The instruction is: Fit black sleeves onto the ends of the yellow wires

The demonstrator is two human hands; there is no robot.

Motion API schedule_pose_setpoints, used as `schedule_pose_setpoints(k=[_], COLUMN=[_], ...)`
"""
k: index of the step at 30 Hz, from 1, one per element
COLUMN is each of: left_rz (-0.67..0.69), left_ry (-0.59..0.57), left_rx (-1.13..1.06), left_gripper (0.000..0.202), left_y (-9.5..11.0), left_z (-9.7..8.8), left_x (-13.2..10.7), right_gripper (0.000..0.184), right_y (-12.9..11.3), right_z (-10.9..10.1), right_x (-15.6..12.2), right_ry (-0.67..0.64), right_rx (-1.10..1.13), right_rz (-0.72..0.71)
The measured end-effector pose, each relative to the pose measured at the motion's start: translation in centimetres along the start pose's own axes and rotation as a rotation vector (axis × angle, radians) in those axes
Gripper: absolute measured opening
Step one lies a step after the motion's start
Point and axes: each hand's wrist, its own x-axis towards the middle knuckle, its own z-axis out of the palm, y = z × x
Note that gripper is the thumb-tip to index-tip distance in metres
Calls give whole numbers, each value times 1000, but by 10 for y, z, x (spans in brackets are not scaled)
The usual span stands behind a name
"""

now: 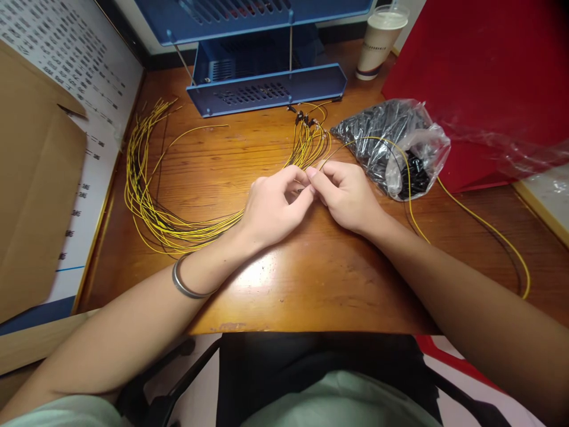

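My left hand (278,201) and my right hand (347,193) meet at the middle of the wooden table, thumbs and fingertips pinched close together. Between the right fingers runs a thin yellow wire (377,139), which loops out over the bag and back past my right forearm. What the left fingertips pinch is too small and covered to make out. A bundle of yellow and black wires (146,196) curves from the left side and passes under my left hand. Beyond the hands its other ends show, several with small black connectors (304,118).
A clear plastic bag (382,136) of black parts lies open at the right, by a red bag or panel (480,89). At the back stand a blue tray rack (267,92) and a lidded cup (380,44). Brown cardboard (40,178) rises at left.
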Motion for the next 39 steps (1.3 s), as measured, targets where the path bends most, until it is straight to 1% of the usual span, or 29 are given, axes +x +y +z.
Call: schedule_pose_setpoints(k=[8,25,31,35,39], left_rz=[7,9,17,43,67], left_ry=[-4,-9,-32,-72,-82], left_rx=[0,0,41,84,103], left_gripper=[12,12,12,15,15], left_y=[-1,-2,-1,0,-1], left_z=[0,1,0,0,1], left_x=[0,1,2,2,2], right_gripper=[43,45,45,45,46], right_y=[1,0,0,-1,-1], right_z=[0,0,0,-1,-1], right_x=[0,0,0,-1,-2], right_ry=[11,1,-8,-6,8], right_rx=[-3,-11,-1,-20,-35], right_rz=[2,3,5,7,1])
